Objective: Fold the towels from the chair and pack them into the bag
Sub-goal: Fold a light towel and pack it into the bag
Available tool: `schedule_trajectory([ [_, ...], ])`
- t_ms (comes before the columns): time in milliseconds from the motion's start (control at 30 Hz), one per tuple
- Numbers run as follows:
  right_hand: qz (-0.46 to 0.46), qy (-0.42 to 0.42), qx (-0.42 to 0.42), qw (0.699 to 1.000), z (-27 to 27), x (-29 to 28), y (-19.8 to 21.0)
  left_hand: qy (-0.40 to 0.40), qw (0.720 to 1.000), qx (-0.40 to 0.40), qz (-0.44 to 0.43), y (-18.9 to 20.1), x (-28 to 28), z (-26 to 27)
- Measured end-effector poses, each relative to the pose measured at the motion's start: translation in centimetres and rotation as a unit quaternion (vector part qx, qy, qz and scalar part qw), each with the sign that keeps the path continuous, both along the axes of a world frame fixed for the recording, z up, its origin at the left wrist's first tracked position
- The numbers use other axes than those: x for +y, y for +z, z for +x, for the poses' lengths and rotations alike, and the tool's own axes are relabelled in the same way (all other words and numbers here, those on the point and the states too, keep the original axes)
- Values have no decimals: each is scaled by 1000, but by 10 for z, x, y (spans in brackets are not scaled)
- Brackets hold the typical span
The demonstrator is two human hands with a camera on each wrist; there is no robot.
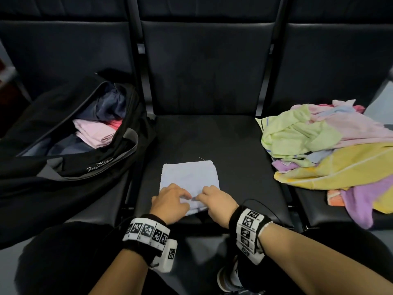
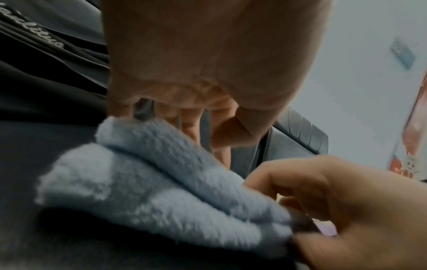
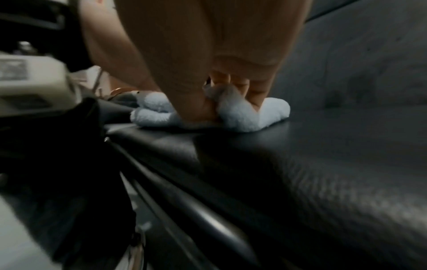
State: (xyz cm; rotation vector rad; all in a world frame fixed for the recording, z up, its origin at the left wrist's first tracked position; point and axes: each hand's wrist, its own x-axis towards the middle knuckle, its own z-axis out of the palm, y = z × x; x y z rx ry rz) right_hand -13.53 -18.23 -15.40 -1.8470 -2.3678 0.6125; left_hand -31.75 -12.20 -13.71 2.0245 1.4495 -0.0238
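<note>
**Blue towel gripped at the front edge of the middle seat**

A folded light blue towel is laid near the front edge of the middle seat. Its near edge is pinched by the left hand and by the right hand, fingers curled into the cloth side by side. An open black bag with folded towels inside is seen on the left seat. A loose pile of coloured towels is heaped on the right seat, spilling over its front edge.
</note>
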Motion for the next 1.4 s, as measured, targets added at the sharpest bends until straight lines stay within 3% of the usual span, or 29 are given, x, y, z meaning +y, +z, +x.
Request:
schedule_trajectory([
  [133, -11, -131, 194, 972, 12, 10, 9, -12, 998, 54, 14, -2, 0, 3],
  [267, -77, -194, 328, 921, 19, 14, 20, -18, 991, 71, 110, -9, 4, 3],
  [367, -71, -193, 305, 930, 18, 12, 22, -16, 988, 61, 142, -14, 7, 1],
  [500, -6, -68, 99, 993, 5, -4, 13, -17, 989, 38, 139, -18, 10, -3],
  [600, 40, -25, -6, 999, -4, -11, 2, -11, 990, 35, 134, -18, 11, -4],
  [667, 56, -33, -28, 997, -3, -9, 0, -1, 991, 33, 130, -17, 10, -5],
  [767, 33, -102, 40, 993, 8, -3, 2, 15, 992, 27, 121, -15, 10, -8],
  [933, 6, -213, 213, 954, 28, 5, 12, -13, 994, 35, 106, -13, 16, -20],
  [1033, -4, -244, 244, 938, 41, 8, 10, 44, 994, -93, 35, -5, 20, -27],
  [1133, -16, -273, 270, 923, 55, 9, 8, 109, 967, -227, -30, -5, 24, -32],
  [1300, -19, -317, 333, 888, 69, 7, 9, 123, 951, -276, -62, -11, 26, -28],
  [1400, -18, -324, 330, 886, 70, 9, 7, 137, 949, -276, -67, -17, 27, -24],
])
